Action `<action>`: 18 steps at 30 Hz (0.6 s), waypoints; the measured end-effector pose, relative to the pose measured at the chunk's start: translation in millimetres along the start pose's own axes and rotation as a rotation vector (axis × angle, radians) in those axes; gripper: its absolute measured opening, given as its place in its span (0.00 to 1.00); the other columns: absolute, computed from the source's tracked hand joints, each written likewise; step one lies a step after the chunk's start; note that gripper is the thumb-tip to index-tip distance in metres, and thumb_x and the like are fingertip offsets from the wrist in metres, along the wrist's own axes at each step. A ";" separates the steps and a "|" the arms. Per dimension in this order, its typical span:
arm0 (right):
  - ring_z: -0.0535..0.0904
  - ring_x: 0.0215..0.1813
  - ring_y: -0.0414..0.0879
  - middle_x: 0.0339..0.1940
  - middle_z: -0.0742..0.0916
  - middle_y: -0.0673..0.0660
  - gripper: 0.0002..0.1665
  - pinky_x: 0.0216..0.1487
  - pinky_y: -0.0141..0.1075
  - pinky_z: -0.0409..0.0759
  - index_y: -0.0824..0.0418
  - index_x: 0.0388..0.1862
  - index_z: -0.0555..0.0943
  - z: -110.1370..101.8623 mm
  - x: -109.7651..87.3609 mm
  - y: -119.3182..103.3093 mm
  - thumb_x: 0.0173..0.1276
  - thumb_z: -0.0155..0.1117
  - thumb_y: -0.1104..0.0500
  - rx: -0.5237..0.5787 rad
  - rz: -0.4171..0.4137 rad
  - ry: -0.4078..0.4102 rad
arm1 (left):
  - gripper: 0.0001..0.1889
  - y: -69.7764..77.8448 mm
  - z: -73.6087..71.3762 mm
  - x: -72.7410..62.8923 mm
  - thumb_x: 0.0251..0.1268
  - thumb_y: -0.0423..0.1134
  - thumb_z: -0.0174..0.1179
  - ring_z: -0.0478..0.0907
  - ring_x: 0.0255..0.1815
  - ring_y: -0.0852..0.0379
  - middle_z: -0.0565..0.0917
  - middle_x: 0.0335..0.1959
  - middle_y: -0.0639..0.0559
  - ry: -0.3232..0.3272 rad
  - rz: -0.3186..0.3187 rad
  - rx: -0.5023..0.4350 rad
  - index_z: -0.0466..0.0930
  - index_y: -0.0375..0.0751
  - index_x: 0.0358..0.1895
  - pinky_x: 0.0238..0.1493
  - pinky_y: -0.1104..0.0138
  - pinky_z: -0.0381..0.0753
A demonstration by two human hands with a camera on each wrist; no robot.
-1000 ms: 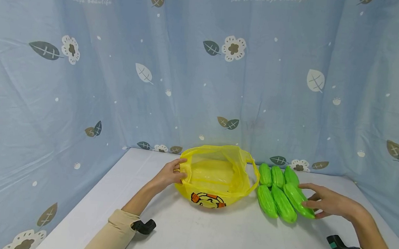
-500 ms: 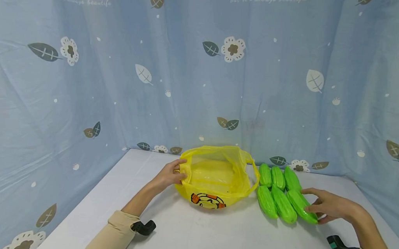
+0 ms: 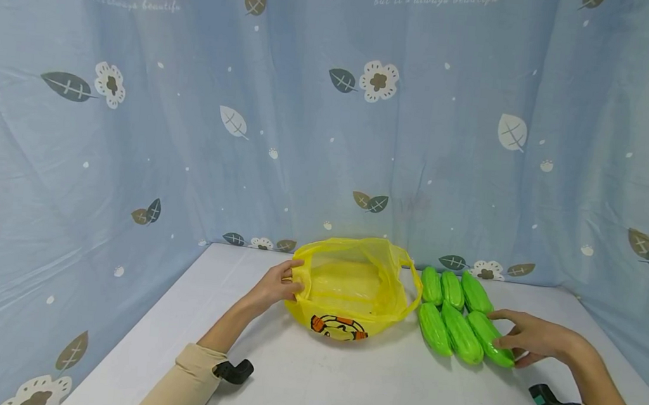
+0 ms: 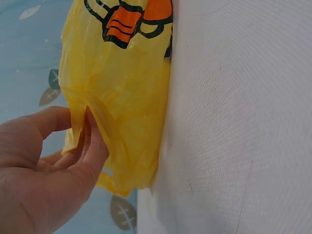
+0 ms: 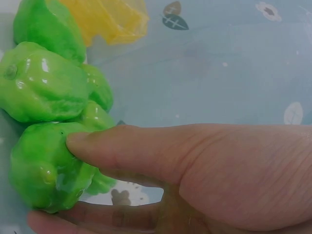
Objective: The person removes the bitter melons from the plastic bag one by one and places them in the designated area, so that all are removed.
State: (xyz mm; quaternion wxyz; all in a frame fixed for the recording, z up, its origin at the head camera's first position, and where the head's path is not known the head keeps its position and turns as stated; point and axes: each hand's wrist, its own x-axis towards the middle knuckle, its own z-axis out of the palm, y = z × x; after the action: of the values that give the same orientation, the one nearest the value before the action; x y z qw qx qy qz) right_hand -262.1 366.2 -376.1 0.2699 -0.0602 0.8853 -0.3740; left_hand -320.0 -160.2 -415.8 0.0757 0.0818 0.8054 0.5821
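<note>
My left hand (image 3: 273, 285) holds the left edge of a yellow plastic bag (image 3: 340, 321) by its handle loop, with thumb and fingers around the thin film in the left wrist view. The bag stands with its mouth open toward me and a cartoon print on its front. My right hand (image 3: 539, 339) grips the rightmost front green bitter gourd (image 3: 488, 338), which is glossy and lumpy. In the right wrist view the thumb lies on that gourd, with fingers along its other side. Several more bitter gourds (image 3: 458, 327) lie beside and behind it, in two rows.
A white table (image 3: 344, 388) carries everything. Behind it and along both sides hangs a blue curtain (image 3: 307, 131) with leaf and flower prints. The gourds lie close to the bag's right handle (image 3: 416, 292).
The right hand has shifted the front right bitter gourd a little right and toward me, into line with the front row. The left hand and bag have stayed in place.
</note>
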 end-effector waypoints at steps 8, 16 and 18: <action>0.79 0.38 0.50 0.46 0.79 0.65 0.48 0.40 0.46 0.86 0.73 0.76 0.49 3.5 0.2 -2.6 0.69 0.64 0.55 -0.002 0.027 0.019 | 0.35 -1.3 -0.8 -0.7 0.63 0.35 0.64 0.80 0.55 0.50 0.75 0.66 0.40 -0.007 0.004 0.003 0.62 0.47 0.74 0.44 0.61 0.86; 0.81 0.38 0.51 0.48 0.80 0.67 0.50 0.39 0.46 0.86 0.72 0.76 0.49 2.2 -1.3 -0.8 0.68 0.66 0.53 -0.012 0.035 0.008 | 0.35 -1.2 -1.2 -1.0 0.64 0.35 0.63 0.80 0.52 0.52 0.75 0.66 0.40 -0.007 0.016 -0.014 0.61 0.46 0.74 0.43 0.61 0.86; 0.82 0.38 0.51 0.49 0.80 0.67 0.51 0.39 0.46 0.86 0.72 0.76 0.49 1.7 -2.6 -0.7 0.68 0.66 0.53 -0.004 0.031 0.005 | 0.35 -0.7 -1.0 -1.1 0.64 0.35 0.63 0.80 0.52 0.53 0.75 0.66 0.40 -0.009 0.019 -0.013 0.61 0.46 0.74 0.43 0.61 0.86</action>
State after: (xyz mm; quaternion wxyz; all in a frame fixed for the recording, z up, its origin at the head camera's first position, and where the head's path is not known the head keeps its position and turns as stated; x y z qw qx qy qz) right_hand -259.2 365.4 -375.4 0.2734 -0.0460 0.8875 -0.3680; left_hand -319.2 -161.6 -416.1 0.0745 0.0916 0.8006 0.5875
